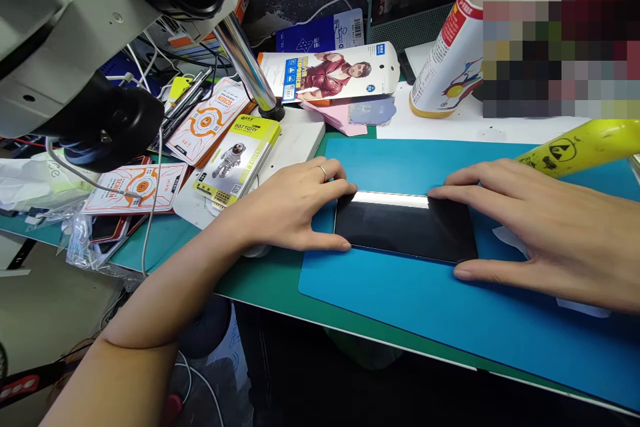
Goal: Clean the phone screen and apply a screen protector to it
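A black phone lies flat, screen up, on a blue mat. My left hand grips its left end, with the fingers along the far edge and the thumb on the near edge; a ring is on one finger. At the phone's right end my right hand holds it the same way, fingers at the far corner and thumb at the near corner. Both hands rest on the mat.
A microscope on a chrome post overhangs the left. Battery and screen packages lie beneath it. A white bottle stands at the back, a yellow ESD tool at right. The green table edge runs near me.
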`<state>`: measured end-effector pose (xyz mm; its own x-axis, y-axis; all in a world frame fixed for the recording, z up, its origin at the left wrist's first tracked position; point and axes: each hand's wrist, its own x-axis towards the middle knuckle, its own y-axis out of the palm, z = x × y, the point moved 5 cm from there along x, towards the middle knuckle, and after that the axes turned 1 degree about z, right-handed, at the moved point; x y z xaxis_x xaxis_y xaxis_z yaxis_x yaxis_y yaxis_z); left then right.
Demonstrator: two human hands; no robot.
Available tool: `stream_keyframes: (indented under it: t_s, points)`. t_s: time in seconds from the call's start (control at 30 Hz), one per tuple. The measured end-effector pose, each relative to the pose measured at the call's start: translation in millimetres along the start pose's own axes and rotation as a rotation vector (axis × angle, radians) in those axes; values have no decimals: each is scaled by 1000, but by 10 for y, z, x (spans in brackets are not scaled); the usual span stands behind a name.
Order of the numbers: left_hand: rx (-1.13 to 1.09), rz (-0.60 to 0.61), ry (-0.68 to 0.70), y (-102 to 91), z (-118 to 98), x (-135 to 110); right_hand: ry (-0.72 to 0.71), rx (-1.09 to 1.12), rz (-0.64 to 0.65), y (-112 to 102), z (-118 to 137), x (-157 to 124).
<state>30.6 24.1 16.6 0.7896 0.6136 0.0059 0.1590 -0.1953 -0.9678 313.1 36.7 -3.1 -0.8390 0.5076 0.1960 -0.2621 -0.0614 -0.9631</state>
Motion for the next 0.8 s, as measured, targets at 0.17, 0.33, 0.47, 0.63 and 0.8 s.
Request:
stream_keyframes:
  t_s: [0.17, 0.33, 0.47, 0.63, 0.8]
  points:
    - [6, -4, -6, 9, 8, -1, 0, 2, 1, 2, -11, -10]
    - [-5, -14, 0, 9, 12, -7, 5, 12, 9, 16, -14, -17]
    - [-13, -20, 2, 0, 13, -4, 5, -3, 9, 32, -11, -19]
    - [-16, -17, 0, -4, 6, -4, 13, -1, 19, 33, -23, -38]
    - [-4, -20, 1, -8, 3, -5, 19, -15, 37, 47, -17, -41]
